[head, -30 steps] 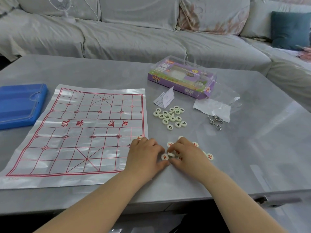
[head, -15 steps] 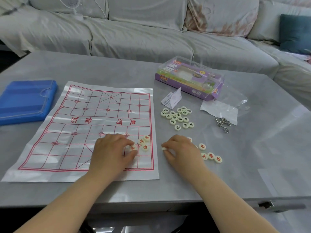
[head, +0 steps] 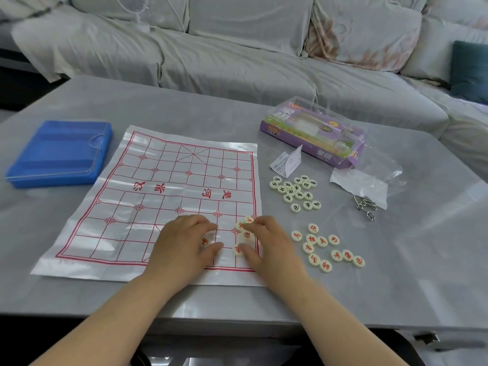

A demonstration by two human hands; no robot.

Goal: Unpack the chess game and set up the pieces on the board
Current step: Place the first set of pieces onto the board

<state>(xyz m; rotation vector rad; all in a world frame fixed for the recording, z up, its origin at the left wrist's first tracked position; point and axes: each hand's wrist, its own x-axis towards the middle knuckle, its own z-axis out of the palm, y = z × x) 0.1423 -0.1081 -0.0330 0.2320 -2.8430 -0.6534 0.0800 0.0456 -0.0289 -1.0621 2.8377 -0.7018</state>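
The plastic chess board (head: 163,196) with its red grid lies flat on the grey table (head: 184,107). My left hand (head: 184,241) is palm down on the board's near right part, thumb and bent fingers pinching one red-marked piece (head: 204,241). My right hand (head: 266,241) lies at the board's right edge, its fingertips and thumb touching a small group of red pieces (head: 244,231). More red pieces (head: 327,247) lie loose on the table to the right. A cluster of dark-marked pieces (head: 295,192) sits farther back.
The purple game box (head: 314,133) lies behind the pieces, with a folded paper slip (head: 287,162) in front of it. A clear plastic bag (head: 361,183) and metal ring puzzles (head: 365,206) are at the right. A blue case (head: 60,154) sits left of the board. A sofa stands behind the table.
Both hands moved left from the loose red pieces onto the board, bringing a few red pieces with them. The right hand has now reached the board's right edge.
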